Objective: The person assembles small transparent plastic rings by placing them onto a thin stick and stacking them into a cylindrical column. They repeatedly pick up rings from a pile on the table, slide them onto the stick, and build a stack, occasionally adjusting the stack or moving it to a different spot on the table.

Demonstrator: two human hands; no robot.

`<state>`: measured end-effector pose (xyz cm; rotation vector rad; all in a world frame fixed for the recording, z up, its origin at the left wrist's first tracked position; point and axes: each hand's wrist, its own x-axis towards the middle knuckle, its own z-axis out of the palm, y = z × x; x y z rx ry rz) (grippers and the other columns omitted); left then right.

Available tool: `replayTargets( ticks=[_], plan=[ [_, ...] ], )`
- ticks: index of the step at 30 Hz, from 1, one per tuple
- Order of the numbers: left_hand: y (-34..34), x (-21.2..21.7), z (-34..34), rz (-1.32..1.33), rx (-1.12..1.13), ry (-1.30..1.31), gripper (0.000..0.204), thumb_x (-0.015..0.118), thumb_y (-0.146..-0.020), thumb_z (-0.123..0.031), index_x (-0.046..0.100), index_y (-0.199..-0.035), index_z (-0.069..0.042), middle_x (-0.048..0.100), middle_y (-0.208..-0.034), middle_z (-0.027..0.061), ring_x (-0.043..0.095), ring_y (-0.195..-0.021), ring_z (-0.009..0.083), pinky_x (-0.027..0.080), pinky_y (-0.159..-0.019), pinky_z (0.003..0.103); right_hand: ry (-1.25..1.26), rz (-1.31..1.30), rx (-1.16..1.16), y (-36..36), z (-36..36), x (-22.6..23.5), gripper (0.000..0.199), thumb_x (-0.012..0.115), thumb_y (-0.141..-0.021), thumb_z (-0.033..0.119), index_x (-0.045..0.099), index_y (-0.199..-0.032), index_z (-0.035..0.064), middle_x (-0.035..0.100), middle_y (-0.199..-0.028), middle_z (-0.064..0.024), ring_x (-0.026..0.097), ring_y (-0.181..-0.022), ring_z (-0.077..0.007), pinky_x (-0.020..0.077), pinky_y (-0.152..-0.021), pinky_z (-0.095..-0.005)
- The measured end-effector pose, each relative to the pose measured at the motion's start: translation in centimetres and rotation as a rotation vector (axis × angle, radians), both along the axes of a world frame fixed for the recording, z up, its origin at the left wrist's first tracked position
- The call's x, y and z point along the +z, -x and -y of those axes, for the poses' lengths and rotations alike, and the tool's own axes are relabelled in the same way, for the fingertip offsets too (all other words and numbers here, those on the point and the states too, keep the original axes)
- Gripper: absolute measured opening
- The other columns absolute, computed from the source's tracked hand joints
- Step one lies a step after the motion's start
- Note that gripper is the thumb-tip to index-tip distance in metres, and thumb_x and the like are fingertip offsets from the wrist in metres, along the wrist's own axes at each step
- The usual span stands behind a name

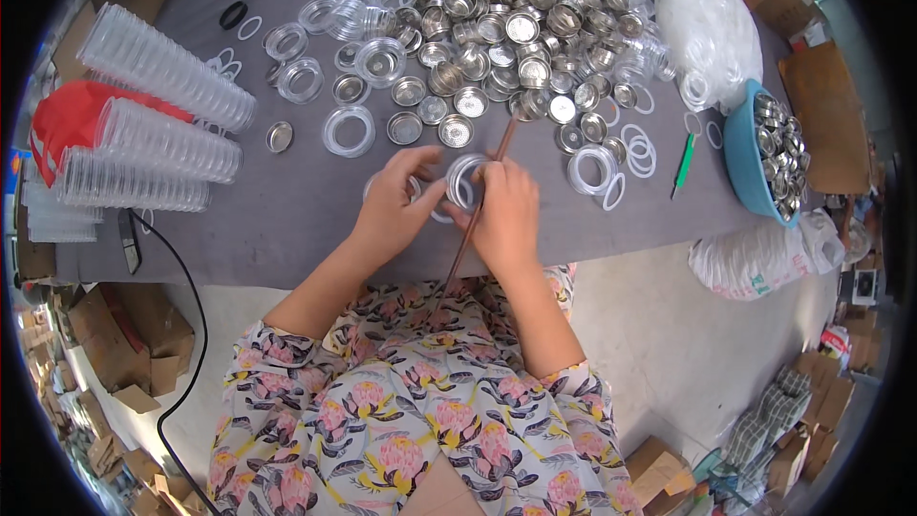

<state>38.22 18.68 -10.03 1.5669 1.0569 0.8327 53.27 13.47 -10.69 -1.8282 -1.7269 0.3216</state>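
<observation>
My right hand (508,215) is closed round a thin brown stick (504,141), which slants from the metal lids down to my lap. Its fingertips also grip a clear, round plastic lid with a ring-shaped rim (462,182), tilted on edge. Just left of it, my left hand (387,205) has its fingers curved and apart, the thumb pointing at the tilted lid. Beneath the left fingers lies another clear ring-shaped piece (414,188), partly hidden. Ahead of both hands, small round metal lids (456,131) and a clear plastic ring (349,131) rest on the grey cloth.
A large heap of metal lids (522,27) covers the far middle. Stacked clear plastic cups (158,62) stand at left beside a red bag (67,119). To the right are a green-handled tool (685,164), white rings (638,155) and a blue basin (740,158) of metal lids.
</observation>
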Motion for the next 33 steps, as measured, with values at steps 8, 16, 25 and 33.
replayTargets(
  ticks=[8, 16, 25, 33],
  plan=[
    [-0.7, -0.6, 0.1, -0.747, -0.518, -0.738, 0.019, 0.068, -0.069, -0.012, 0.063, -0.087, -0.01, 0.057, -0.086, 0.0044, 0.053, -0.085, 0.0233, 0.041, -0.072, 0.034, -0.123, -0.983, -0.204, -3.4, 0.9, -3.0, 0.048, 0.077, -0.071, 0.015, 0.04, -0.099, 0.0023, 0.053, -0.107, -0.0174, 0.054, -0.099, -0.0252, 0.0466, -0.081, -0.0352],
    [-1.1, 0.4, 0.7, -0.208, -0.064, -0.586, 0.021, 0.073, -0.064, -0.008, 0.065, -0.083, -0.01, 0.061, -0.081, 0.0006, 0.054, -0.071, 0.0189, 0.038, -0.067, 0.032, -0.211, -1.614, -0.14, -1.7, 3.3, -2.2, 0.04, 0.054, -0.087, 0.03, 0.04, -0.115, 0.0059, 0.047, -0.121, -0.0145, 0.049, -0.113, -0.0288, 0.0423, -0.093, -0.0443],
    [-1.8, 0.8, 2.1, -0.216, -0.132, -0.961, 0.025, 0.071, -0.066, -0.007, 0.065, -0.09, -0.011, 0.063, -0.088, 0.0001, 0.056, -0.08, 0.019, 0.036, -0.073, 0.033, -0.205, -1.987, -0.066, 1.7, 2.2, -3.1, 0.036, 0.048, -0.092, 0.034, 0.041, -0.113, 0.0058, 0.047, -0.119, -0.0119, 0.047, -0.115, -0.0272, 0.0375, -0.098, -0.0408],
    [-0.8, -0.7, 2.2, -0.254, -0.251, -0.812, 0.024, 0.068, -0.071, -0.011, 0.063, -0.094, -0.013, 0.061, -0.09, -0.0008, 0.054, -0.094, 0.02, 0.032, -0.089, 0.04, -0.095, -2.031, -0.106, 2.0, 2.0, -4.3, 0.043, 0.044, -0.094, 0.037, 0.045, -0.117, 0.001, 0.05, -0.118, -0.0156, 0.05, -0.112, -0.0276, 0.0382, -0.098, -0.0406]
  ],
)
